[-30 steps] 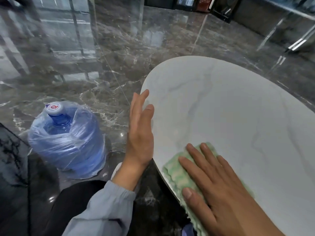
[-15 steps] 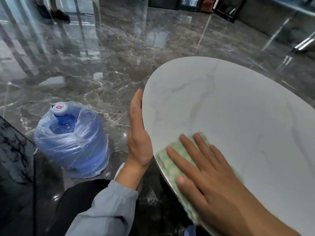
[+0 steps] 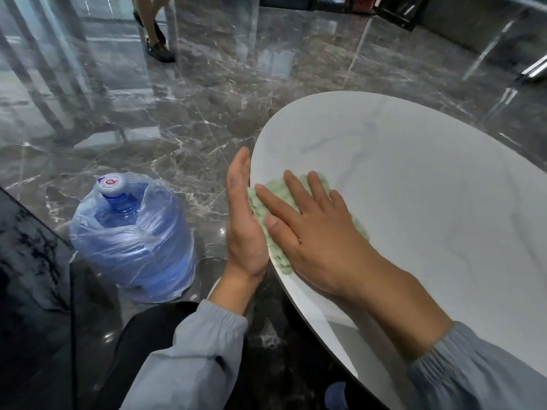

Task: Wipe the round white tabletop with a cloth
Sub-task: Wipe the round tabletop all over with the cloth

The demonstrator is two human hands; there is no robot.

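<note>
The round white tabletop [image 3: 420, 184] with faint grey veins fills the right half of the view. A pale green cloth [image 3: 273, 241] lies at its left rim, partly hanging over the edge. My right hand [image 3: 310, 232] presses flat on the cloth with straight, spread fingers. My left hand [image 3: 242, 223] stands edge-on against the table's left rim, fingers straight, its palm touching the cloth's overhang. Most of the cloth is hidden under my right hand.
A large blue water bottle [image 3: 133, 235] wrapped in clear plastic stands on the dark glossy marble floor [image 3: 177, 119] left of the table. A dark marbled surface [image 3: 26, 255] sits at the lower left. Another person's foot [image 3: 158, 47] is at the far top.
My right hand has slid the cloth forward and left along the table's rim. My left hand moved in against the rim and now meets the cloth's edge.
</note>
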